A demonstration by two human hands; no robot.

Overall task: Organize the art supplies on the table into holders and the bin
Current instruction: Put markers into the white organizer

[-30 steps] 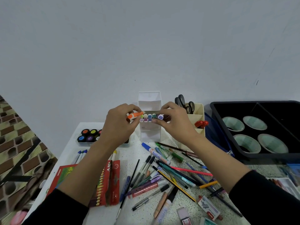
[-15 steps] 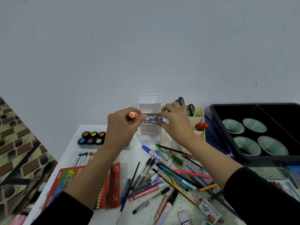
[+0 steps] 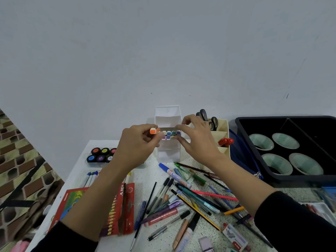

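Note:
A white tiered holder (image 3: pixel 168 153) stands at the back of the table, with several colour-capped markers (image 3: pixel 171 134) lined up in its middle tier. My left hand (image 3: pixel 138 144) pinches an orange-capped marker (image 3: pixel 154 131) at the left end of that row. My right hand (image 3: pixel 197 140) is at the holder's right side, thumb and fingertips touching the markers' right end. A pile of loose pens and pencils (image 3: pixel 183 195) lies on the table in front.
A cream holder (image 3: pixel 221 140) with scissors (image 3: pixel 207 118) and red markers stands to the right. A black bin (image 3: pixel 289 148) holds paper bowls. Paint pots (image 3: pixel 101 154) and a red crayon box (image 3: pixel 116 208) lie on the left. Erasers lie near the front edge.
My left hand has tilted the orange-capped marker up so that its cap faces me at the row's left end. My right hand has stayed at the holder with its fingers more spread.

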